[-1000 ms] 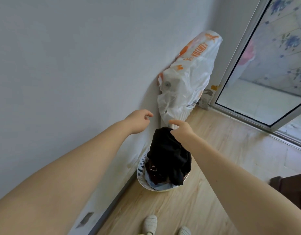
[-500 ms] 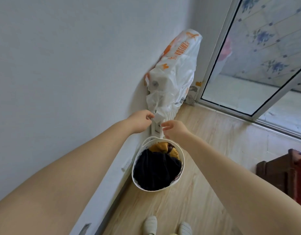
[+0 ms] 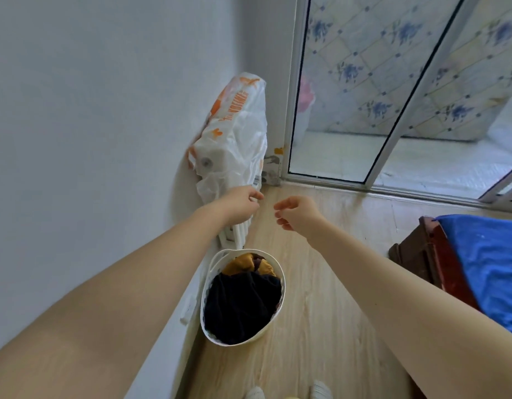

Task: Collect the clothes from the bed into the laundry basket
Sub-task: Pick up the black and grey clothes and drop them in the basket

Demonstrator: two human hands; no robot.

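In the head view, the laundry basket [image 3: 243,298] is seen on the floor against the wall, filled to the rim with a black garment [image 3: 243,303] and a mustard one [image 3: 246,263]. A further garment could slide off that heap. The left hand [image 3: 241,204] and right hand [image 3: 296,213] are held above it, fingers loosely curled, gripping nothing.

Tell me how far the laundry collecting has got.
Done: dark clothes and a yellow garment lie in the basket by the wall. In hand: nothing; the left hand and right hand hover above it, holding nothing. Left: only a corner of the bed shows, blue and bare; the rest is out of view.
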